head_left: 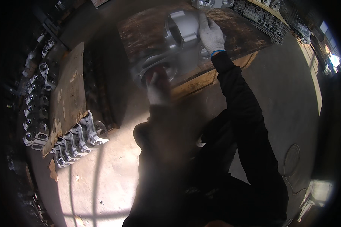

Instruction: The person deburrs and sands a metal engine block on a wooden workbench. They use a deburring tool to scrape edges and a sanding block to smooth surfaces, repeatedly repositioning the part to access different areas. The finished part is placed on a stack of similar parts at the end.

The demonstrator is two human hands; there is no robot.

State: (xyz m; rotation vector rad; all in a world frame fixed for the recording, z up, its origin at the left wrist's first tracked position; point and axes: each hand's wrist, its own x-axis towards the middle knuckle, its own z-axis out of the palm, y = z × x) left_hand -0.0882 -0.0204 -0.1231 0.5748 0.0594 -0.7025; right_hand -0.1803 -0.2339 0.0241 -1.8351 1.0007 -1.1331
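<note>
A large grey cast-metal housing [180, 32] with round bores lies on a worn wooden workbench [144, 28]. My right hand [211, 34], in a white work glove, presses on the housing's far right side. My left hand [158, 89], gloved too and blurred by motion, is at the housing's near flange by the bench's front edge, with something reddish at its fingertips. Whether it grips the flange or a small tool I cannot tell. Both sleeves are black.
Several similar silver castings [77, 142] are lined up on the floor at the left beside a wooden board [68, 94]. More castings [36, 109] stand in rows further left. A wire mesh basket [259, 17] holding parts stands at the back right. Concrete floor spreads around.
</note>
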